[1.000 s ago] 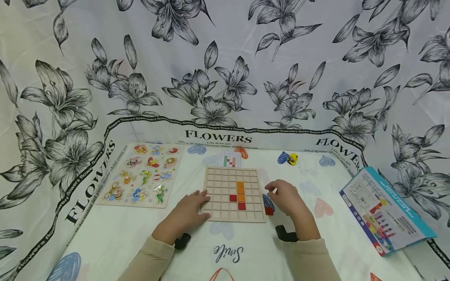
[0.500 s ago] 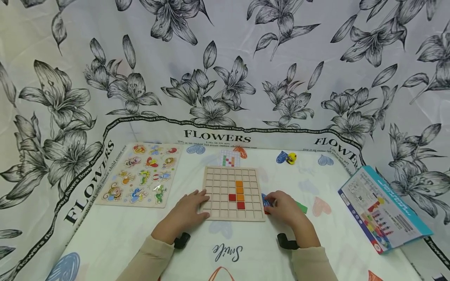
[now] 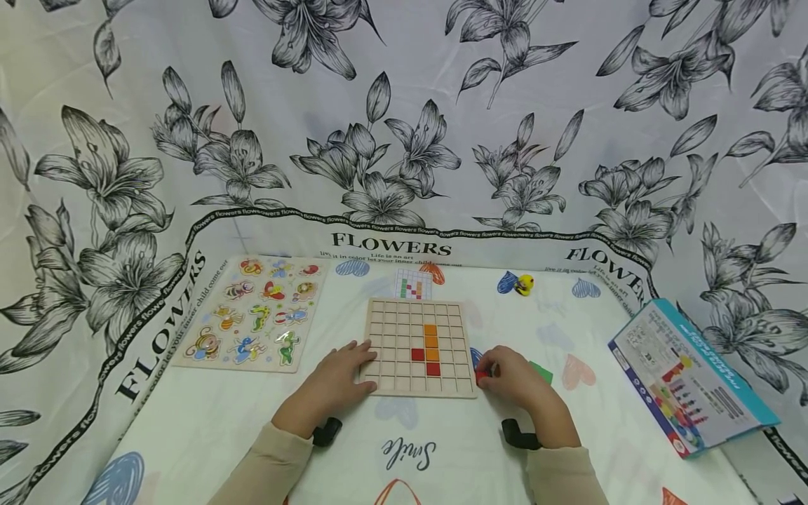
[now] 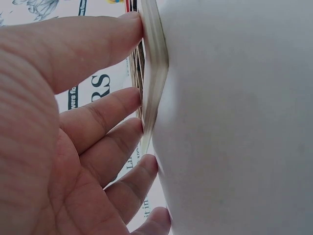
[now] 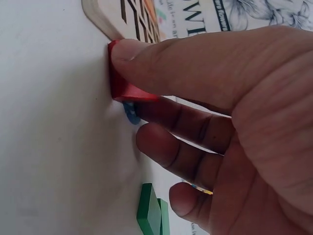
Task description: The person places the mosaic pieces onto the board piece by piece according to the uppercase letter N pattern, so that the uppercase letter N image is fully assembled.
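My right hand (image 3: 514,377) pinches a red square tile (image 5: 128,83) between thumb and index finger, just right of the wooden grid board (image 3: 391,382). In the right wrist view the tile stands on the cloth near a corner of the board. My left hand (image 3: 337,379) rests its fingertips against the board's left edge, fingers spread and fairly straight. Orange tiles (image 3: 431,342) form a column on the board, with one red tile (image 3: 418,355) to their left and another red tile (image 3: 433,369) below them. Green tiles (image 5: 149,210) lie on the cloth beside my right hand.
Behind the board lies a small pattern card (image 3: 413,285). An insect puzzle board (image 3: 252,315) is at the left, and a teal-edged box (image 3: 694,379) at the right. A small yellow toy (image 3: 524,285) sits at the back. A flower-printed curtain (image 3: 404,140) stands behind.
My right hand has come down from beside the board onto the red tile and now pinches it. Green tiles behind that hand have come into view. My left hand stays at the board's edge.
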### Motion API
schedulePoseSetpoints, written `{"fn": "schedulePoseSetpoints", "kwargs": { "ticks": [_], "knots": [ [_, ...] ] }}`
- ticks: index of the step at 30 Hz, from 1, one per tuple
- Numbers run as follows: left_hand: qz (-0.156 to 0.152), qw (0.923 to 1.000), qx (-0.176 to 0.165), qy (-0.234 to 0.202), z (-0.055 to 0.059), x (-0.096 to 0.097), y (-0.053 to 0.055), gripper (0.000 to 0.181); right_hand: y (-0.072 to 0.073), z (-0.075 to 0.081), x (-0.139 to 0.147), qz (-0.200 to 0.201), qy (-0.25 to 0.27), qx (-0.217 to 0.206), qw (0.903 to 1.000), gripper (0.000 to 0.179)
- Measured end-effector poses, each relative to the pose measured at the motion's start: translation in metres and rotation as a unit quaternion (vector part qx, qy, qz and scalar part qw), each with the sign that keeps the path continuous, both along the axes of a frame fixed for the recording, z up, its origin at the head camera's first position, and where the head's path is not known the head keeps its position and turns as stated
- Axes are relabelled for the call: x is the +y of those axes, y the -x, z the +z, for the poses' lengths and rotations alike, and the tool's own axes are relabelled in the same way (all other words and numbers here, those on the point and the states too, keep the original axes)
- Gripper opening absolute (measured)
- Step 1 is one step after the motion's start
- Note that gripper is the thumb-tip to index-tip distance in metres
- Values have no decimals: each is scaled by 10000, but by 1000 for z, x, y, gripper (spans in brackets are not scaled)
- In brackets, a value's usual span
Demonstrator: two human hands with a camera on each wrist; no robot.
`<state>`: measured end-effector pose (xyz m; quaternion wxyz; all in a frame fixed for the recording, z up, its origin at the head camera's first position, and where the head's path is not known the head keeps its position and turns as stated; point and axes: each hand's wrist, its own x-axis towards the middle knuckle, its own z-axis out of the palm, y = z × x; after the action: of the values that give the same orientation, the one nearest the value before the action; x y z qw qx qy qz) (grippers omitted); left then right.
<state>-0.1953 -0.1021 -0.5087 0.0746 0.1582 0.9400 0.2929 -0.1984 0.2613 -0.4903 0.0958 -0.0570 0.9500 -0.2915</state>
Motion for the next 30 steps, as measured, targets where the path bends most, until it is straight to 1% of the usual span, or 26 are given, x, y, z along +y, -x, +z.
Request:
{"fn": "schedulePoseSetpoints", "kwargs": {
  "ticks": [4,9,13,15,17,18,21,25,27,30],
  "knots": [
    [22,10000,-8,11,0,-1,-1,61,0,0,-1,-112,105,-81,9998,17],
    [41,10000,-16,12,2,-2,-1,61,3,0,-1,-257,51,77,9996,13],
    [19,10000,-48,-10,4,-2,-1,60,6,2,-7,-456,79,345,9983,11],
    [-12,10000,-45,-37,5,-1,-1,60,8,6,-17,-529,221,535,9969,10],
    [-21,10000,-65,-2,5,-2,0,61,11,12,-32,-509,423,701,9953,9],
    [-23,10000,-60,4,5,-2,0,60,14,15,-41,-453,523,764,9947,9],
    [5,10000,-53,-18,5,-3,0,60,25,19,-69,-104,715,852,9937,11],
    [-5,9999,-135,-16,2,-3,1,60,44,17,-103,468,546,852,9938,12],
    [-33,9999,-128,-4,0,-3,1,60,54,14,-117,725,359,820,9933,11],
    [-64,10000,-66,18,-1,-3,1,60,69,10,-132,963,117,664,9931,9]
  ]
}}
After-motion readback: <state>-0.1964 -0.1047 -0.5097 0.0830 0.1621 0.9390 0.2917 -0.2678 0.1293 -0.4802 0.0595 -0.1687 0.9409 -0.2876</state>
